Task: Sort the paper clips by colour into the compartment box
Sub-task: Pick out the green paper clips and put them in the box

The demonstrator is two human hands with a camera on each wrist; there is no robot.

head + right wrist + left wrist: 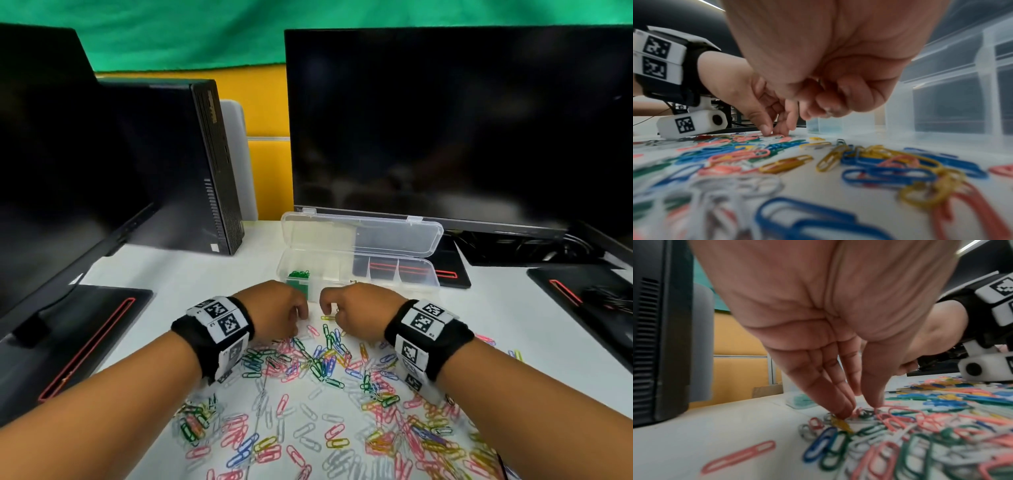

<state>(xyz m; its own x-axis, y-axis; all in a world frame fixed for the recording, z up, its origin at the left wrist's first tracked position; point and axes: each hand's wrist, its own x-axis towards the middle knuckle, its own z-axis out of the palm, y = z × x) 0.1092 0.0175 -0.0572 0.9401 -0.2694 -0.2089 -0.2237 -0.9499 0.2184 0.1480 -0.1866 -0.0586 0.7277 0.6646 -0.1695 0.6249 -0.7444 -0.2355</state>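
A spread of coloured paper clips [329,394] covers the white table [191,274] in front of me. The clear compartment box [404,274] stands behind it with its lid [363,233] open; green clips [298,274] fill its leftmost compartment. My left hand [859,408] points down at the pile's far edge, its straight fingers [840,410] and thumb touching pink and green clips that lie flat. My right hand [818,108] hovers just above the table beside it with curled fingers, and no clip shows in it. A yellow clip [328,318] lies under its thumb.
A dark monitor [445,120] stands right behind the box. Another monitor [51,154] and a black computer tower [198,164] are at the left. Black monitor bases [85,342] [582,294] flank the pile on both sides.
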